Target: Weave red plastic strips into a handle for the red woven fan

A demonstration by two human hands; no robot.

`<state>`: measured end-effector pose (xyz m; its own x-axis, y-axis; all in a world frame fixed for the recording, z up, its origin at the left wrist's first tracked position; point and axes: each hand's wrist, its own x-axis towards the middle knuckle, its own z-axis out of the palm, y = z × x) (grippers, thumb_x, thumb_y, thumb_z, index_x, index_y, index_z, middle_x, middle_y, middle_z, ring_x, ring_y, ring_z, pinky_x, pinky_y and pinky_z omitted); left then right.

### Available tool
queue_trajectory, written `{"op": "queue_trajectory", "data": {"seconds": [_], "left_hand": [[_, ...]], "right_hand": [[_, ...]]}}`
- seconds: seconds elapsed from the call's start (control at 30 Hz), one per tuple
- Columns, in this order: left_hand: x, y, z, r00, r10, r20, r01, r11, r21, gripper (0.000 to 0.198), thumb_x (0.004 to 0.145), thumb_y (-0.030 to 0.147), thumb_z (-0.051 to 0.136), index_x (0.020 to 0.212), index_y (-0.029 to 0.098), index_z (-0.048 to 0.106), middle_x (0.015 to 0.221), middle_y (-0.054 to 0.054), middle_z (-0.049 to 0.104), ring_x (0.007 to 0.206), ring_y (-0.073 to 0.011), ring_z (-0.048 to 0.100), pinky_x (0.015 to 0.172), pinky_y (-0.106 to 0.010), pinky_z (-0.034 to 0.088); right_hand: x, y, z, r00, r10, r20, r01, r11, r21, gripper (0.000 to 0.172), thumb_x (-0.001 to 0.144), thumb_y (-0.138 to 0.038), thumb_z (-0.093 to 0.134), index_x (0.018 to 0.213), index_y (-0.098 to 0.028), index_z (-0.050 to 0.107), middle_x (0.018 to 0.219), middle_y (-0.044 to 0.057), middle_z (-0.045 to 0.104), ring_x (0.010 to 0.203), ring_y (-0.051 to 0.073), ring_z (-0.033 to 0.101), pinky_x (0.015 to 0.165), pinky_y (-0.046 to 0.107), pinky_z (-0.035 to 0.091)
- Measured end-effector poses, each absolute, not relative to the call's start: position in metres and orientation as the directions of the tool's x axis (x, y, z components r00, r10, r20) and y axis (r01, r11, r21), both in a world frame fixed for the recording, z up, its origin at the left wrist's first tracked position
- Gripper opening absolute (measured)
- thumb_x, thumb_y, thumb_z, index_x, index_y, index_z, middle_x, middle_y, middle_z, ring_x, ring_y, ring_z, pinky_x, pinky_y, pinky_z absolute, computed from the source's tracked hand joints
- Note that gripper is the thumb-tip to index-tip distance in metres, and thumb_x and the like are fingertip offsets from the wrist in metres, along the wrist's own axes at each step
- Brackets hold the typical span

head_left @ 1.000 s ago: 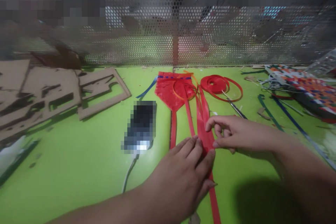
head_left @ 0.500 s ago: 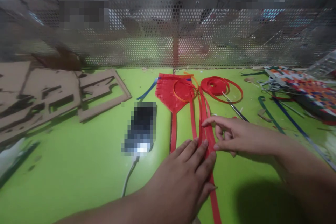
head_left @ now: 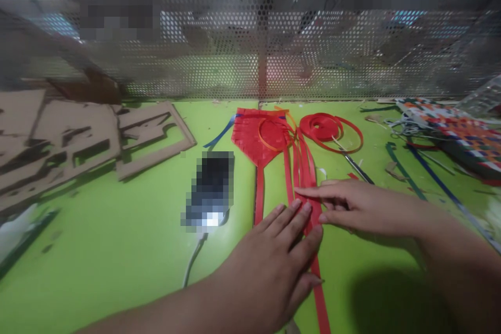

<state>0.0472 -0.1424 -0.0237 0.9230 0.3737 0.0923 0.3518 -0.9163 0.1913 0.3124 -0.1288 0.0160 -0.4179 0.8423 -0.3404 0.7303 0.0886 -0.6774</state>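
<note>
Several flat red strips (head_left: 309,164) run side by side down the green table from a woven red piece (head_left: 256,138) with a pointed lower end. My left hand (head_left: 282,255) lies palm down across the strips, fingers stretched out, and covers part of them. My right hand (head_left: 352,206) is beside it. Its index finger reaches over the strips and its thumb touches their right edge; the other fingers curl underneath, partly hidden. A red strip continues below my left hand towards the near edge. An orange strip (head_left: 261,138) loops over the woven piece.
A coil of red strip (head_left: 321,128) lies behind my right hand, near a thin pointed tool (head_left: 358,166). A phone (head_left: 211,188) with a white cable is at left centre, cut cardboard (head_left: 156,159) farther left. A multicoloured woven piece (head_left: 469,133) sits right, before a perforated metal screen (head_left: 219,78).
My right index finger has come down and leftward across the red strips, which now lie closer together. My left hand stays nearly in place.
</note>
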Motion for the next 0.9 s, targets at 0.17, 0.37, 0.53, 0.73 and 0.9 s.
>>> {"op": "queue_trajectory", "data": {"seconds": [0.17, 0.37, 0.53, 0.73, 0.9], "left_hand": [[0.045, -0.143, -0.025, 0.874, 0.389, 0.291, 0.367, -0.921, 0.129, 0.053, 0.11, 0.041, 0.051, 0.149, 0.007, 0.061, 0.152, -0.021, 0.061, 0.142, -0.0338, 0.06, 0.12, -0.048, 0.052], [0.042, -0.143, -0.029, 0.835, 0.382, 0.397, 0.364, -0.923, 0.123, 0.037, 0.107, 0.032, 0.059, 0.133, 0.011, 0.074, 0.137, -0.013, 0.075, 0.128, -0.0291, 0.072, 0.116, -0.044, 0.056], [0.045, -0.14, -0.027, 0.858, 0.397, 0.326, 0.367, -0.918, 0.152, 0.037, 0.11, 0.032, 0.053, 0.132, 0.01, 0.074, 0.14, -0.016, 0.072, 0.131, -0.028, 0.07, 0.118, -0.042, 0.054], [0.04, -0.145, -0.033, 0.873, 0.417, 0.252, 0.403, -0.909, 0.106, 0.044, 0.107, 0.028, 0.056, 0.146, 0.009, 0.065, 0.155, -0.027, 0.056, 0.148, -0.0393, 0.052, 0.121, -0.053, 0.049], [0.037, -0.147, -0.037, 0.884, 0.396, 0.25, 0.389, -0.918, 0.082, 0.048, 0.106, 0.03, 0.059, 0.148, 0.008, 0.062, 0.156, -0.03, 0.053, 0.149, -0.0428, 0.047, 0.122, -0.056, 0.045]], "right_hand": [[0.315, -0.128, 0.013, -0.408, 0.824, -0.393, 0.731, 0.037, -0.682, 0.057, 0.1, -0.048, 0.065, 0.156, -0.038, 0.059, 0.155, 0.002, 0.064, 0.138, 0.033, 0.06, 0.118, 0.046, 0.045], [0.314, -0.128, 0.014, -0.392, 0.826, -0.405, 0.743, 0.025, -0.669, 0.059, 0.099, -0.052, 0.065, 0.156, -0.038, 0.059, 0.155, 0.002, 0.064, 0.138, 0.034, 0.06, 0.117, 0.048, 0.044], [0.312, -0.129, 0.014, -0.401, 0.833, -0.381, 0.748, 0.058, -0.661, 0.056, 0.1, -0.05, 0.066, 0.155, -0.037, 0.06, 0.155, 0.003, 0.065, 0.137, 0.032, 0.062, 0.117, 0.046, 0.046], [0.311, -0.131, 0.015, -0.415, 0.829, -0.375, 0.778, 0.109, -0.619, 0.057, 0.104, -0.052, 0.061, 0.158, -0.037, 0.057, 0.156, 0.004, 0.064, 0.138, 0.031, 0.062, 0.116, 0.045, 0.047], [0.309, -0.133, 0.016, -0.418, 0.847, -0.329, 0.762, 0.13, -0.635, 0.053, 0.101, -0.046, 0.066, 0.153, -0.038, 0.062, 0.148, 0.005, 0.07, 0.13, 0.032, 0.067, 0.11, 0.043, 0.052]]}}
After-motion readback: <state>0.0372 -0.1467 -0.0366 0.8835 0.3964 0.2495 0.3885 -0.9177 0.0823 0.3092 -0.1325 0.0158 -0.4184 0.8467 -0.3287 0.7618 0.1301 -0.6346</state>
